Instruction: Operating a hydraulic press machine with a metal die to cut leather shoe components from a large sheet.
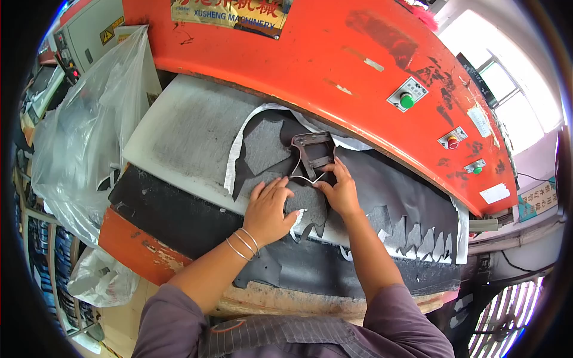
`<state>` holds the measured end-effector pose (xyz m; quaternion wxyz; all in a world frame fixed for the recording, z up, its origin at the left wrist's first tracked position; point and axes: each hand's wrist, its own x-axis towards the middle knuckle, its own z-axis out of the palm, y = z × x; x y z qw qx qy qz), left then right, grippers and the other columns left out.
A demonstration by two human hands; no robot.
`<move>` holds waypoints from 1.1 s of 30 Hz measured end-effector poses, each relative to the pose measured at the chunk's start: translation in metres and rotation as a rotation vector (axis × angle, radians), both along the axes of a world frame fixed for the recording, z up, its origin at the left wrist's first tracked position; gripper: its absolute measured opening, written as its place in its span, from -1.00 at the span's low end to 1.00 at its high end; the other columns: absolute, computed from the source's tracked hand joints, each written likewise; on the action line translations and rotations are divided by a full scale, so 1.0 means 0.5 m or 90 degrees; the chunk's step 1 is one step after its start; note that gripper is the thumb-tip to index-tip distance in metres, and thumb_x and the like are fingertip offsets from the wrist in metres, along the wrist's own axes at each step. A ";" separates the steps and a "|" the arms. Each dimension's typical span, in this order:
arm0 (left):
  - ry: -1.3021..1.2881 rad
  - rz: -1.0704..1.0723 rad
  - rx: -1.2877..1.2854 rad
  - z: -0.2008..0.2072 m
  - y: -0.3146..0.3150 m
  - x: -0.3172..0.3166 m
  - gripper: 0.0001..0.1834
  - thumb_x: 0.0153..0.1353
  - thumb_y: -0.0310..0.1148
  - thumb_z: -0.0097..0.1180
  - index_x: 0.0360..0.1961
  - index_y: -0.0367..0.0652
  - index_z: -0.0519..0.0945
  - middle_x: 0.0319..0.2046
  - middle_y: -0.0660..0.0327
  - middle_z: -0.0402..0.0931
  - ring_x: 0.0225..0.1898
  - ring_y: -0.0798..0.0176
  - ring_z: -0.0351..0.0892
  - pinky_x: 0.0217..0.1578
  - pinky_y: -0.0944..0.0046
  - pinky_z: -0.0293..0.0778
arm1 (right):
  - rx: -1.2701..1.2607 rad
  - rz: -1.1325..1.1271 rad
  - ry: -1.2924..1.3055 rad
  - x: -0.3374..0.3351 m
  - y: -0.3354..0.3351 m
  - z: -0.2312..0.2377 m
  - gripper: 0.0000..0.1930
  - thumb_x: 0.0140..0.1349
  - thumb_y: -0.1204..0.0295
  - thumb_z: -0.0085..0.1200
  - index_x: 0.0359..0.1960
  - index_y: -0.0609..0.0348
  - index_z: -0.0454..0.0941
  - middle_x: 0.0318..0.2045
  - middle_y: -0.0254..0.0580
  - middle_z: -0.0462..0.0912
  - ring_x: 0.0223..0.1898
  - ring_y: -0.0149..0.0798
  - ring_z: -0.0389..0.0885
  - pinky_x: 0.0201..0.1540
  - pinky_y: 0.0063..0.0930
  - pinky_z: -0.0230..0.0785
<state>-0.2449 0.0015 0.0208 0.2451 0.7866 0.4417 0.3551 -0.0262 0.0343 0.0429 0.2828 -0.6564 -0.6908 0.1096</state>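
Observation:
A dark metal cutting die (314, 156) with a crossbar stands on a sheet of black leather-like material (382, 179). My right hand (340, 192) grips the die's near right corner, fingers along its right side and thumb at its lower edge. My left hand (270, 209) lies over the sheet at the die's near left corner. Its fingers are stretched out toward the die and its thumb is spread apart, close to a small pale torn edge. Gaps with cut outlines show in the sheet left of the die and along its near right edge. Grey backing board shows through them.
Behind the pale cutting board (185, 119) rises a red press beam (334, 65) with a green button (406, 101) and a red button (452, 143). A clear plastic bag (89, 137) hangs at left. A dark scrap (260, 271) lies on the black front ledge (322, 262).

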 end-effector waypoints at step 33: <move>0.008 0.027 0.047 -0.026 -0.004 -0.015 -0.65 0.06 -0.31 0.18 -0.13 -0.18 0.44 0.13 -0.15 0.37 0.28 -0.14 0.20 0.29 -0.09 0.02 | -0.007 -0.025 -0.048 -0.059 -0.027 -0.002 -0.01 -0.32 0.14 0.51 0.24 -0.05 0.23 0.29 0.30 0.07 0.32 0.25 0.02 0.29 0.07 -0.04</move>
